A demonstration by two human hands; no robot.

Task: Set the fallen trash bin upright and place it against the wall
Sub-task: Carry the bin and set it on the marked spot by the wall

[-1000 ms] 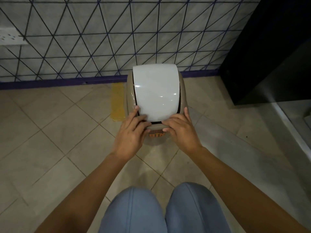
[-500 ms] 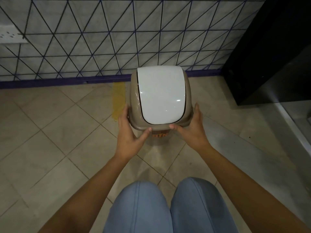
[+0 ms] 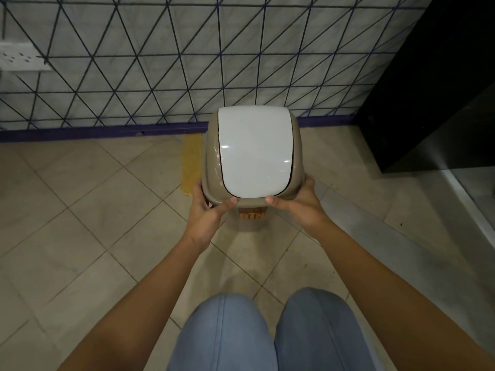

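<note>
A small tan trash bin [image 3: 211,167] with a white swing lid [image 3: 254,151] stands upright on the tiled floor, seen from above, its far side close to the wall [image 3: 187,62]. An orange label shows low on its near side. My left hand [image 3: 207,212] grips the left near edge of the bin's top, thumb on the rim. On the right near edge my right hand [image 3: 297,204] holds it the same way.
A purple skirting strip [image 3: 93,132] runs along the foot of the tiled wall. A yellow patch [image 3: 190,162] lies on the floor left of the bin. A black cabinet [image 3: 434,89] stands at the right. A white socket strip [image 3: 21,58] is on the wall, left. My knees [image 3: 267,330] are below.
Both hands slid from the lid's front edge out to the bin's sides. The bin has shifted a little away from me, toward the wall.
</note>
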